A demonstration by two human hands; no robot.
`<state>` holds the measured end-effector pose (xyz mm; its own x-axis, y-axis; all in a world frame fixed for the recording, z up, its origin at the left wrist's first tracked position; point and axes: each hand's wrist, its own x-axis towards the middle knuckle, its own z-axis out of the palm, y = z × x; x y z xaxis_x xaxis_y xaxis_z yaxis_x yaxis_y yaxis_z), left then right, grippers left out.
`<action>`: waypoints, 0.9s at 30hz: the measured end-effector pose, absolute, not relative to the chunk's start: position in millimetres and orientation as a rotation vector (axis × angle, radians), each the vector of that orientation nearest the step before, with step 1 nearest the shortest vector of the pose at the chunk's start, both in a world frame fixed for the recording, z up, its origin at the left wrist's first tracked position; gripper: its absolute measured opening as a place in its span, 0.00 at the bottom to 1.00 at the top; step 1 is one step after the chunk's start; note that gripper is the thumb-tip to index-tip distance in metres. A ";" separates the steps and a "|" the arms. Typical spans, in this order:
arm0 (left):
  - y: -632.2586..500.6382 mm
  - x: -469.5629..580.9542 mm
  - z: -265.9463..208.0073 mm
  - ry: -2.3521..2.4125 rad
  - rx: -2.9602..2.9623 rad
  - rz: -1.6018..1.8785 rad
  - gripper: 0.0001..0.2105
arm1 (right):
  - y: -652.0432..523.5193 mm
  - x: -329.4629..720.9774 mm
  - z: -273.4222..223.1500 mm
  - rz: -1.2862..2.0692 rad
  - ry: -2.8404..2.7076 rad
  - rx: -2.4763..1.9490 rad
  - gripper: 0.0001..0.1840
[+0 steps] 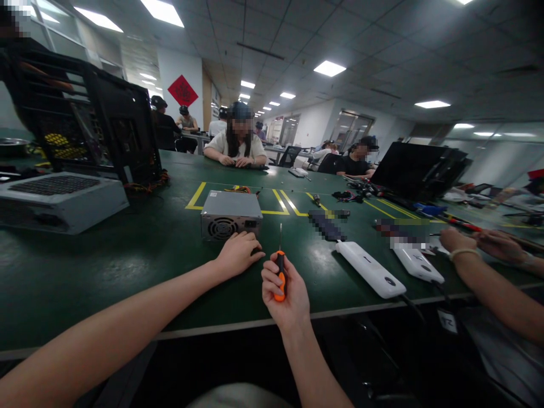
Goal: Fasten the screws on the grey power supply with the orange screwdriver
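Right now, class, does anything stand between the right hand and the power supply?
Partly: the left hand lies between the right hand and the near face of the power supply. From the tip of the screwdriver to the supply's right side, nothing visible intervenes.

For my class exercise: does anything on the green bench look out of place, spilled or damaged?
One mild oddity: the grey metal box with a round fan grille sits at least partly in front of the yellow tape outline, as if off its mark. No spill or obvious damage shows.

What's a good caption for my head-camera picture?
Right hand holds an orange-black screwdriver; left hand by a grey power supply.
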<state>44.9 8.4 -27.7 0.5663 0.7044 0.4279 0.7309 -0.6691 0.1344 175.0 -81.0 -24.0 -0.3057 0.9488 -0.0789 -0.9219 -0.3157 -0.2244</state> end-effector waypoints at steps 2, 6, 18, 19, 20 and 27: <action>8.0 47.1 -27.7 -1.247 -2.731 -0.683 0.10 | -81.0 174.4 -23.9 1.875 -0.164 -0.236 0.09; 6.7 50.0 -27.0 -1.246 -2.743 -0.657 0.10 | -81.5 172.9 -23.1 1.868 -0.150 -0.235 0.11; 18.6 28.9 -10.3 -2.006 -2.918 -2.047 0.09 | -88.4 163.8 -20.1 1.849 -0.245 -0.346 0.14; 18.2 27.3 -7.0 -2.131 -2.847 -2.314 0.09 | -89.4 161.4 -19.7 1.854 -0.261 -0.357 0.14; 17.3 26.3 -3.8 -2.233 -2.743 -2.561 0.08 | -90.3 158.7 -19.5 1.864 -0.278 -0.367 0.15; 11.0 27.7 6.8 -2.283 -2.446 -3.216 0.05 | -93.0 137.9 -20.2 1.945 -0.353 -0.403 0.13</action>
